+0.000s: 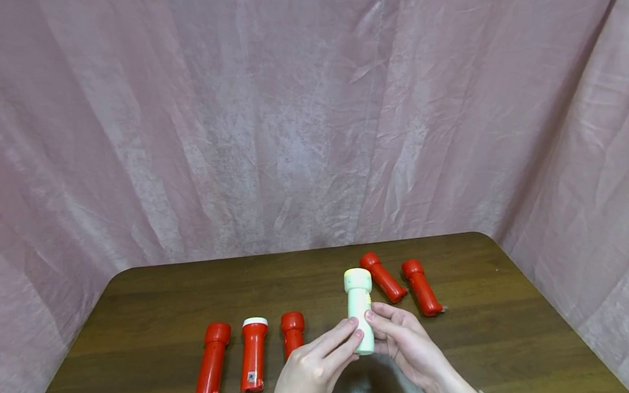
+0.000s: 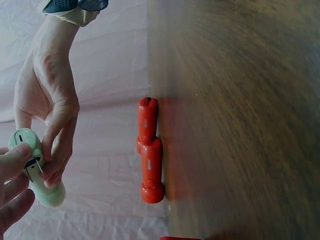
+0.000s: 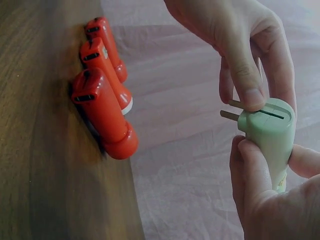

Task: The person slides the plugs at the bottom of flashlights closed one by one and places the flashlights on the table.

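A pale green flashlight is held above the table in both hands, its head up in the head view. My right hand grips its body, thumb on one side and fingers on the other. My left hand pinches the lower end, fingertips on the body. In the right wrist view, the left thumb presses at the flashlight's base, beside two flat plug prongs that stick out sideways. A slot shows in the base. The left wrist view also shows the prongs and the right hand around the body.
Three red flashlights lie left of the hands: one, one with a white rim, and one partly behind the left hand. Two more red flashlights lie at the back right. Pink curtains surround the brown wooden table.
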Motion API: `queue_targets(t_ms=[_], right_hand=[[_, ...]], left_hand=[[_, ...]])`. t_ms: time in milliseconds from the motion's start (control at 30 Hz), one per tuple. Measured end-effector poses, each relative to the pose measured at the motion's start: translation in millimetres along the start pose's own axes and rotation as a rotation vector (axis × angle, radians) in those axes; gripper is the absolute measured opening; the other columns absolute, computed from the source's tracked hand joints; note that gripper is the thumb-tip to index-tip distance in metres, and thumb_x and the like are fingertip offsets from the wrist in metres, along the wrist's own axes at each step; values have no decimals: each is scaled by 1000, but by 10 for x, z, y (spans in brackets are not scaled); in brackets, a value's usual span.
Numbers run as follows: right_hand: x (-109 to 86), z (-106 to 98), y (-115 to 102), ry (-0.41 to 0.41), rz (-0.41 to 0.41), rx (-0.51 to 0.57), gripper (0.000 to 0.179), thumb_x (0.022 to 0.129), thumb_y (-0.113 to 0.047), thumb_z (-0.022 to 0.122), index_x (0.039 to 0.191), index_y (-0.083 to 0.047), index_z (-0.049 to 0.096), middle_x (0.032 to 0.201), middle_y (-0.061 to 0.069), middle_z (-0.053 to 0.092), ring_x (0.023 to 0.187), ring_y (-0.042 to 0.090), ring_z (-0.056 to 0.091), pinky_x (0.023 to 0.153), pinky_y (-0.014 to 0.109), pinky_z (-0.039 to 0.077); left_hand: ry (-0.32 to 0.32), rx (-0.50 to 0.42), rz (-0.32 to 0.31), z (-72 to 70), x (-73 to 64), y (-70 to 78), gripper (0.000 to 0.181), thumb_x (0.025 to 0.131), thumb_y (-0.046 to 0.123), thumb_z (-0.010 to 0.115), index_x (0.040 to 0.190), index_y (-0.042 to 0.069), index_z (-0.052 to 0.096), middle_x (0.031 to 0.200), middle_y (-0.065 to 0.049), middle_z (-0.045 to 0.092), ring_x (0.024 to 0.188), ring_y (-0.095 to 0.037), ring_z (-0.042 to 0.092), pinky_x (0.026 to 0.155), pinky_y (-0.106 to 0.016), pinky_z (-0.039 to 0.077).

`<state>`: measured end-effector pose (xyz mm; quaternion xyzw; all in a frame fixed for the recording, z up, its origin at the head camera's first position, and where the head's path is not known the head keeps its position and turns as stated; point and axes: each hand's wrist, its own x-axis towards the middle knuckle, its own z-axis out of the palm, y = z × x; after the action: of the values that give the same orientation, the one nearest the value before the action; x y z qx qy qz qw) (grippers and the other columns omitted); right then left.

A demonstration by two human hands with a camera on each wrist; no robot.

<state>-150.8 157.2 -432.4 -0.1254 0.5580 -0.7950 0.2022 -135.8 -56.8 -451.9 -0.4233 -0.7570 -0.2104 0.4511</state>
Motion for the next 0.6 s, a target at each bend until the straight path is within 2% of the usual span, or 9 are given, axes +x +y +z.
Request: queue_targets(t_ms=[133,267,600], right_hand=[[5,6,5,-25,-23,6,19,111,-13,47,128,-5,52,110,-6,80,102,5,77,89,25,64],[8,12,14,-32,-33,13,19,111,-13,46,128,-6,52,112,-6,80,103,6,77,90,26,64],[-14,8,21,-12,-38,5,26,112,-13,45,134,0,48,114,-4,80,106,7,76,92,27,64]], left_hand=[[24,18,23,-1,2,3,28,108,28,59,120,12,78,121,-4,79,105,-17,79,90,-20,61],[10,13,12,-15,3,-1,32,110,29,53,120,12,78,122,-3,79,106,-16,79,91,-21,61],[3,-7,1,3,10,-4,33,111,29,51,121,12,78,123,-3,79,107,-16,79,91,-21,61]])
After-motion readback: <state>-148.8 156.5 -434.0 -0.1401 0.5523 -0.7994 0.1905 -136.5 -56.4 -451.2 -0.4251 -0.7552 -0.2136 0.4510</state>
